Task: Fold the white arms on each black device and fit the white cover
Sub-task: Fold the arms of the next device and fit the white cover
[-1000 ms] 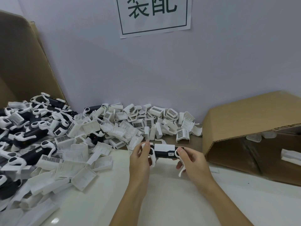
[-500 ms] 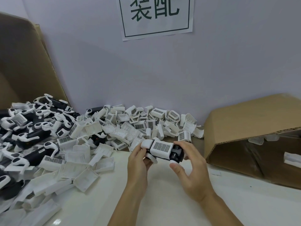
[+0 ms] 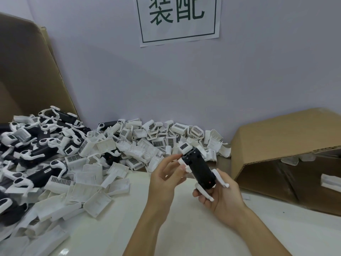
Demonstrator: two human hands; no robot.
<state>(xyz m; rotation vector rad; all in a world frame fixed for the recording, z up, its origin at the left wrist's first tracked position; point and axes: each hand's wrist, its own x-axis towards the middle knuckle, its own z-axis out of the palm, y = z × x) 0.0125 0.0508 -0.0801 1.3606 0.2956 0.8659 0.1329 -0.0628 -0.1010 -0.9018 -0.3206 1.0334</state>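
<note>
We hold one black device [image 3: 200, 168] in the air above the bench [image 3: 184, 228], at centre right of the frame, its long axis running from upper left to lower right. The right hand [image 3: 219, 194] cradles the lower end, fingers curled under and around the body, where two white arms [image 3: 221, 179] splay out to either side. The left hand [image 3: 166, 178] sits just to the left of the upper end, its fingers [image 3: 177, 159] pinching a white arm there, so it seems the nearer hand for folding (the lower pair would fall to the right). Loose white covers [image 3: 96, 198] lie heaped at left, well apart; open bench lies below, and the cardboard box [image 3: 276, 137] bounds the right.
</note>
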